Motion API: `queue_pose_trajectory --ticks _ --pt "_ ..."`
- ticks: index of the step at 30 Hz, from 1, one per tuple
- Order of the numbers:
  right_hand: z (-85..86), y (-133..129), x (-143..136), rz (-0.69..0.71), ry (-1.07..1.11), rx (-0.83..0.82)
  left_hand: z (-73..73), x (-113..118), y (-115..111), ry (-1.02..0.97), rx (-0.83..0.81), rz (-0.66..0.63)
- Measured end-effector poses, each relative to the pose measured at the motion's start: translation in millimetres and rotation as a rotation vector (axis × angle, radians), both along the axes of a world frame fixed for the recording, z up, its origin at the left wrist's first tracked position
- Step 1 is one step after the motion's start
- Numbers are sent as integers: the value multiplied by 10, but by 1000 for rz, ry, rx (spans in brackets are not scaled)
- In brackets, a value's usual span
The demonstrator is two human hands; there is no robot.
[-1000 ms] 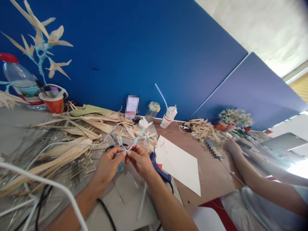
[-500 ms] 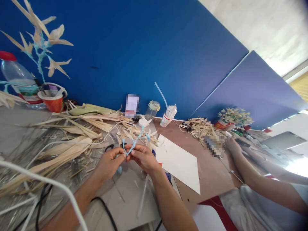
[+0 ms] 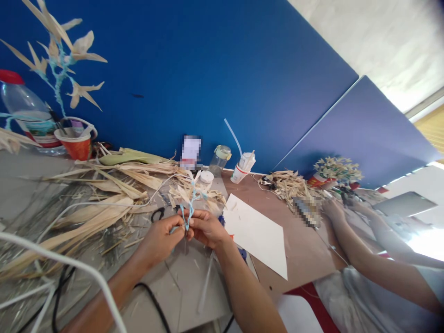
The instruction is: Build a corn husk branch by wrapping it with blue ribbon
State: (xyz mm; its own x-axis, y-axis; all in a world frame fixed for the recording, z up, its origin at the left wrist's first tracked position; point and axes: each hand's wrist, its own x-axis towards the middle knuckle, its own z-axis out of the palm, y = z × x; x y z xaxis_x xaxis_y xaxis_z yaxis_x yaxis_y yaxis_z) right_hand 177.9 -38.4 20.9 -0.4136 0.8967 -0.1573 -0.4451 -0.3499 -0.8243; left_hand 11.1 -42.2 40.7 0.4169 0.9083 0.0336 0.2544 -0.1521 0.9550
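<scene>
An artificial flower sprig [image 3: 193,200], with thin stems wrapped in light blue and pale petals that look like dried husk, stands nearly upright between my hands. My right hand [image 3: 207,226] pinches its lower stem from the right. The fingers of my left hand [image 3: 164,239] close on the stem's lower end from the other side, where my fingertips hide the exact grip. Just behind my left hand lie dark scissors [image 3: 158,214], partly covered. Loose husk pieces surround the sprig's top, close to a white round lid or roll [image 3: 206,177].
Dried husks [image 3: 97,210] and a white cable cover the left side. A red-capped bottle [image 3: 31,115] and a paper cup [image 3: 77,144] holding a taller flower sprig stand back left. White board [image 3: 258,236] lies to the right. Another person's arm [image 3: 364,252] rests farther right.
The sprig has turned more upright, and its top has shifted left, uncovering the white round object behind it. My left hand has moved slightly right and down along the stem.
</scene>
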Motion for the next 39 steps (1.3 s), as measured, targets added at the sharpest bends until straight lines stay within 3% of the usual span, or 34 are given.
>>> queue_pose_trajectory --ticks 5,12,17,23,27,34,39 --pt "31 5 9 28 -13 10 -28 16 12 -13 -23 -31" --pt "26 9 -107 -250 -16 9 -62 69 -42 34 38 25" --pt "48 4 -109 -338 -23 28 -92 67 -79 111 194 62" --pt "57 -8 -114 -354 -31 23 -87 26 -77 162 390 16" --pt "61 -6 -110 -384 -57 24 -76 27 -94 140 351 15" --pt "53 27 -78 -407 -133 76 -160 45 -12 -3 68 -5" --pt "20 35 -76 -451 -277 132 -178 56 50 15 148 58"
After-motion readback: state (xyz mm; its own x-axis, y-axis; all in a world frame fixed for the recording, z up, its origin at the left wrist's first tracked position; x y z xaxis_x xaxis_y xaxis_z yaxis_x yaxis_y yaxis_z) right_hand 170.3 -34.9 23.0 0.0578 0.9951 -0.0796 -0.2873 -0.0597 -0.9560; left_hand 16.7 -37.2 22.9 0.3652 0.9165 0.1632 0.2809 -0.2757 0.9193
